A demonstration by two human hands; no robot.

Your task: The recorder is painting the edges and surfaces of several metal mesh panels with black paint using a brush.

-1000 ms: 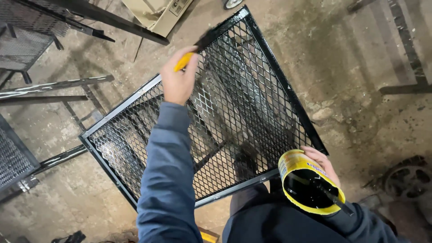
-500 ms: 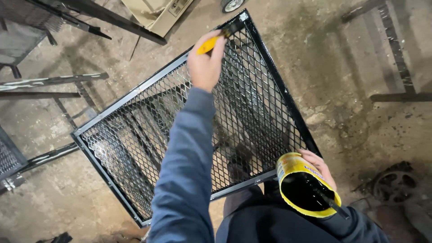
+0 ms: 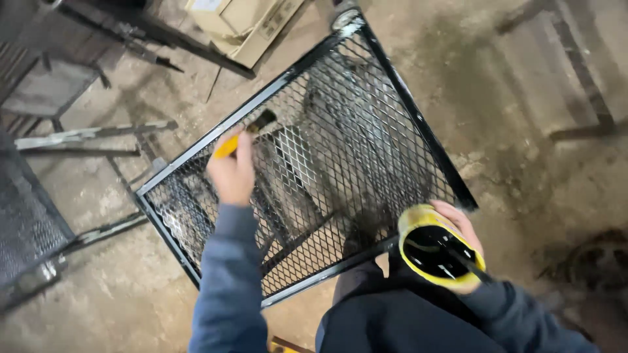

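Note:
A black metal frame with expanded mesh (image 3: pixel 366 140) lies tilted on the workshop floor in front of me. My left hand (image 3: pixel 230 171) grips a paintbrush (image 3: pixel 243 134) with a yellow handle, its dark bristles against the mesh close to the frame's left edge bar. My right hand (image 3: pixel 462 225) holds a yellow tin of black paint (image 3: pixel 437 253) at the frame's near right corner, with a dark stick standing in the paint. Both arms wear blue-grey sleeves.
Metal bars and angle pieces (image 3: pixel 91 134) lie on the dirty concrete to the left. Another mesh panel (image 3: pixel 29 229) sits at the far left. A beige box (image 3: pixel 245 23) rests beyond the frame, and a steel frame piece (image 3: pixel 579 131) lies at the right.
My left hand has drawn the brush from the frame's far top edge down and left to the left edge bar. The paint tin has stayed in my right hand.

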